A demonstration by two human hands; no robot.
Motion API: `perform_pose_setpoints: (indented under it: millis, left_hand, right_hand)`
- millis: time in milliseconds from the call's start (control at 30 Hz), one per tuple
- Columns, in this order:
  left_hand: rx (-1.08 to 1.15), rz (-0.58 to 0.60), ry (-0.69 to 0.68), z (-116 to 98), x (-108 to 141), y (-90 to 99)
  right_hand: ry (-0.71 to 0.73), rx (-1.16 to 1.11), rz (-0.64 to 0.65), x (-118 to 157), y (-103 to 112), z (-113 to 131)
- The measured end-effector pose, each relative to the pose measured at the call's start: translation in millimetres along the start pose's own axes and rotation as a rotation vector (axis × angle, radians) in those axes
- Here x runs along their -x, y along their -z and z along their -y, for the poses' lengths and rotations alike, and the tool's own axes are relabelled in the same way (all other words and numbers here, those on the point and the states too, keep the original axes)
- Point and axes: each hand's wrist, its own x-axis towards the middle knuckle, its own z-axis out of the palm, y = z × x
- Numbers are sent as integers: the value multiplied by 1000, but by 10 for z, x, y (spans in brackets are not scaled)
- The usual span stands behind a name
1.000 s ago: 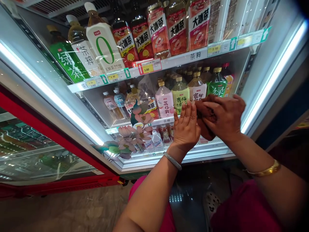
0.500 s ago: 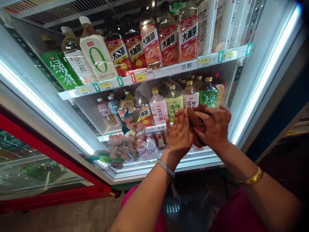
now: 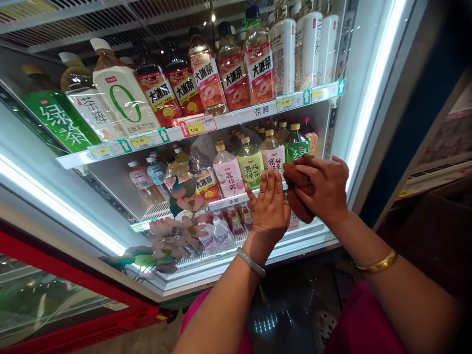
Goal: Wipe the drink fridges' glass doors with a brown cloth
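My left hand (image 3: 270,204) lies flat on the glass door of a lit drinks cooler, fingers stretched upward, with a pale bangle at its wrist. Just to its right, my right hand (image 3: 324,189) is closed on a bunched brown cloth (image 3: 299,204) against the same glass. A gold bangle circles my right wrist. Behind the hands, through the glass, stand a yellow-green bottle (image 3: 250,164), a white-labelled bottle (image 3: 272,152) and a green bottle (image 3: 297,142), partly covered by the hands and cloth. A flower decal (image 3: 173,231) is on the glass to the left.
Larger tea bottles (image 3: 234,73) line the upper shelf (image 3: 241,115), which carries price tags. Small bottles (image 3: 221,233) stand at the bottom. A red-framed cooler (image 3: 73,275) adjoins at lower left. Right of the door is a dark frame edge (image 3: 391,142).
The view has shifted, so the cooler's shelves appear further left and more of the right side shows. Both hands stay at the glass, the cloth still in my right hand.
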Motion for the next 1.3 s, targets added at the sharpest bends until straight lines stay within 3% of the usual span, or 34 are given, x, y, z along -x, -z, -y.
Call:
perform_pose_setpoints:
  millis: [100, 167, 233, 300, 400, 467, 533, 600, 733, 800, 967, 1067, 1167, 1233, 1300]
  left_hand:
    - [11, -7, -10, -34, -18, -7]
    - [22, -14, -58, -38, -3, -39]
    - [35, -20, -98, -26, 23, -79]
    - [36, -32, -107, -12, 40, -104]
    - [19, -25, -77, -37, 10, -91]
    - [12, -17, -62, -115, -55, -73]
    - [16, -27, -72, -239, -152, -82]
    - [28, -33, -100, -377, -271, -128]
    - [33, -69, -163, -555, -501, -257]
    - [17, -67, -196, -573, -591, -281]
    - [-54, -14, -267, -564, -831, -240]
    - [-78, -1, -293, -592, -972, -238]
    - [-110, -22, -286, -612, -1056, -239]
    - [-114, -39, -275, -605, -1100, -207]
    - [-107, -54, -272, -587, -1170, -148]
  right_hand:
    - [-216, 29, -158, 23, 21, -252]
    - [-314, 26, -213, 50, -7, -183]
    - [-259, 6, -149, 72, -50, 25]
    - [-105, -31, -68, 62, -80, 201]
    - [24, -32, -112, -23, -53, 132]
    - [-57, -4, -181, -100, 7, -88]
    - [-246, 16, -275, -169, 65, -278]
    - [-387, 15, -351, -218, 94, -332]
    - [-272, -75, -274, -248, 84, -239]
    - [-269, -103, -258, -241, 75, -321]
    - [-500, -42, -482, -229, 52, -736]
    - [-519, -46, -510, -284, 24, -646]
    - [-391, -164, -424, -396, 29, -457]
    - [-352, -211, -423, -497, 49, -454]
    - [-406, -190, -504, -627, 64, -541]
